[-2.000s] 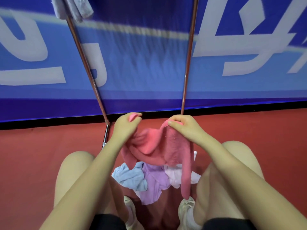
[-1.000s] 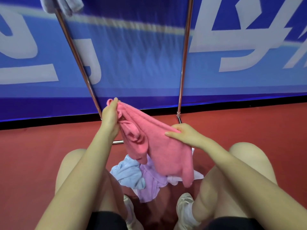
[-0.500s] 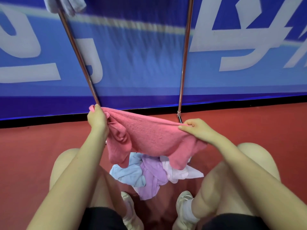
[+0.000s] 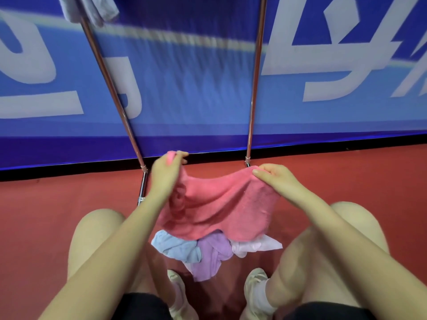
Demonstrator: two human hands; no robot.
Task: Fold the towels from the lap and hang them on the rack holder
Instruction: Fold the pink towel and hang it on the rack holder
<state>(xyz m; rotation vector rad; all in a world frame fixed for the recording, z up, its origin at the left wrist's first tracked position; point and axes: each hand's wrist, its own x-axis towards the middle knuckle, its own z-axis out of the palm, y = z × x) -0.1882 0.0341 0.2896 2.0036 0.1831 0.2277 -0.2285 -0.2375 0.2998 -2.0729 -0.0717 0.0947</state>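
Now the pink towel hung spread out, no longer bunched; left hand and right hand each pinched a top corner. Folding could start.

We see a red floor spreading across the near part of the scene, smooth and evenly lit. At the far side we find a blue banner wall with large white lettering, blurred, darkening to a deep violet band at its foot. A black strip runs where it meets the floor.
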